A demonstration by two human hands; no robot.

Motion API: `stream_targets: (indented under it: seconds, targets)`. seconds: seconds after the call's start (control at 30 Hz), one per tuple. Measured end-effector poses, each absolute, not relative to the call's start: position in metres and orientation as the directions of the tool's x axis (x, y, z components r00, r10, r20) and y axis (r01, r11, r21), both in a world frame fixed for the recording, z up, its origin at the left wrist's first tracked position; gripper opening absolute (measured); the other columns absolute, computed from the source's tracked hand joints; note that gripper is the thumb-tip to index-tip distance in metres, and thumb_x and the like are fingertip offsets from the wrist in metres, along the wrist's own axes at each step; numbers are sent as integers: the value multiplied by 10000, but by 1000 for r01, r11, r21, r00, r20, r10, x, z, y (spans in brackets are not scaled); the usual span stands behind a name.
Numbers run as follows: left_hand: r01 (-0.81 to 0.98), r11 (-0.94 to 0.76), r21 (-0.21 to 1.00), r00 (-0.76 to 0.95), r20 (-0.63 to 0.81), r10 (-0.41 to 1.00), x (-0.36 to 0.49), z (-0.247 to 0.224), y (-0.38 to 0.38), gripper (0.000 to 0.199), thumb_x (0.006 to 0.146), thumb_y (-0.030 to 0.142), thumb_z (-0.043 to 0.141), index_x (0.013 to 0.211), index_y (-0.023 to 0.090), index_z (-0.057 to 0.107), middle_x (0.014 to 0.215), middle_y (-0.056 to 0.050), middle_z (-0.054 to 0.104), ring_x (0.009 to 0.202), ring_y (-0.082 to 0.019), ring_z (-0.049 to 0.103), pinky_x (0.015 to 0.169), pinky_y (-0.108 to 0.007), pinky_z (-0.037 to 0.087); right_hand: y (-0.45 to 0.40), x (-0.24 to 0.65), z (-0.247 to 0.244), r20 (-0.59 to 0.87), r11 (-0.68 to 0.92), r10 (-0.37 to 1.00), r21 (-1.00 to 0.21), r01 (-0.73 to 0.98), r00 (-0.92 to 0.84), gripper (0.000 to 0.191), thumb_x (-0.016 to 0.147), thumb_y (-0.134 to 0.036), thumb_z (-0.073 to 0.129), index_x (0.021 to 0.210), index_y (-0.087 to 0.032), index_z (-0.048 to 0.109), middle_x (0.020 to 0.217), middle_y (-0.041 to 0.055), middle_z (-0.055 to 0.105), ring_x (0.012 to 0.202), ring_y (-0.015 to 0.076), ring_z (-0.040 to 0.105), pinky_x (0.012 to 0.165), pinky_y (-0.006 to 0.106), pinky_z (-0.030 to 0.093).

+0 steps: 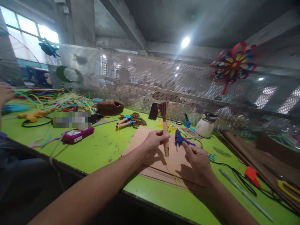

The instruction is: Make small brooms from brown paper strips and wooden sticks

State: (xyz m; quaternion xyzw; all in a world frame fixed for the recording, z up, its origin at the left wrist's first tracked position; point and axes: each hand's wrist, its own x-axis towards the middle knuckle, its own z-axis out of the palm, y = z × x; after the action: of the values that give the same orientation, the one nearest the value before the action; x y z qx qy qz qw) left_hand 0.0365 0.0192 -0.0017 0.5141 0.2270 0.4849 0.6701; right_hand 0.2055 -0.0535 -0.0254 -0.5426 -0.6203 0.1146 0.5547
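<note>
My left hand pinches a small brown paper broom-like piece upright, its fringed end on top and a rolled stem below. Thin yellow threads trail from its lower end over a stack of brown cardboard sheets. To the right, my right hand has its fingers curled and pressed together; what they hold, if anything, cannot be made out. Just beyond those fingertips is a blue glue gun; whether they touch its handle is unclear.
Two similar brown pieces with blue ties lie further back. Around are a purple box, a white jar, a phone, a metal rod and yellow-handled scissors. Another person's hand shows at far left.
</note>
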Motion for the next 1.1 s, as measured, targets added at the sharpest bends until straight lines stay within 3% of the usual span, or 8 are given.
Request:
stream_targets:
  seconds: [0.07, 0.17, 0.27, 0.4, 0.53, 0.77, 1.0, 1.1]
  targets:
    - [-429, 33, 903, 442, 178, 879, 38, -1, 20, 311, 564, 285, 808, 768, 108, 654, 747, -58, 637, 700, -151, 560, 719, -306, 434, -55, 205, -22, 606, 405, 768, -712, 574, 210, 483, 835, -438, 530, 444, -201, 375, 435, -44, 371, 452, 99, 349, 473, 249, 302]
    - [-437, 49, 898, 448, 170, 878, 40, -3, 21, 321, 549, 267, 821, 766, 97, 656, 747, -65, 648, 692, -152, 576, 725, -317, 445, -58, 199, -16, 664, 473, 737, -641, 604, 127, 339, 805, -394, 580, 547, -179, 536, 625, 21, 573, 633, 154, 515, 617, 275, 411]
    - [-472, 64, 879, 455, 181, 872, 42, -4, 20, 321, 547, 255, 824, 771, 97, 657, 726, -54, 645, 674, -146, 578, 716, -311, 457, -61, 184, -15, 537, 443, 843, -709, 549, 13, 247, 803, -396, 575, 790, -163, 657, 799, 60, 658, 729, 183, 573, 647, 287, 447]
    - [-529, 68, 846, 465, 221, 857, 43, -5, 19, 302, 590, 245, 806, 807, 95, 661, 764, -54, 642, 714, -139, 581, 740, -297, 465, -62, 165, -27, 360, 330, 933, -840, 431, -12, 309, 800, -438, 567, 682, -153, 596, 593, 6, 587, 542, 137, 516, 502, 244, 401]
    - [-552, 89, 829, 478, 227, 849, 44, -1, 16, 257, 596, 212, 802, 758, 88, 646, 699, -23, 608, 674, -116, 566, 710, -268, 465, -59, 164, -36, 264, 245, 964, -920, 307, 22, 345, 806, -477, 548, 668, -161, 541, 537, -26, 518, 460, 109, 459, 448, 232, 356]
    - [-568, 100, 817, 453, 208, 867, 44, 8, 3, 232, 638, 197, 773, 784, 84, 633, 738, -62, 642, 710, -150, 606, 737, -297, 487, -57, 166, -35, 383, 318, 918, -863, 394, 99, 375, 809, -482, 547, 594, -181, 491, 486, -40, 482, 448, 104, 419, 462, 229, 328]
    - [-549, 88, 831, 471, 220, 854, 42, 7, 6, 220, 653, 207, 762, 790, 87, 639, 739, -53, 635, 710, -143, 600, 713, -279, 488, -58, 162, -32, 292, 271, 955, -931, 246, 54, 385, 779, -545, 560, 736, -162, 567, 543, -28, 508, 489, 121, 464, 456, 231, 364]
    - [-540, 97, 836, 526, 245, 815, 41, 5, 7, 223, 706, 260, 724, 817, 94, 626, 754, -62, 636, 658, -131, 590, 571, -235, 462, -62, 162, -30, 213, 213, 977, -971, 105, -12, 409, 787, -554, 549, 860, -154, 590, 552, -27, 527, 476, 113, 468, 465, 229, 376]
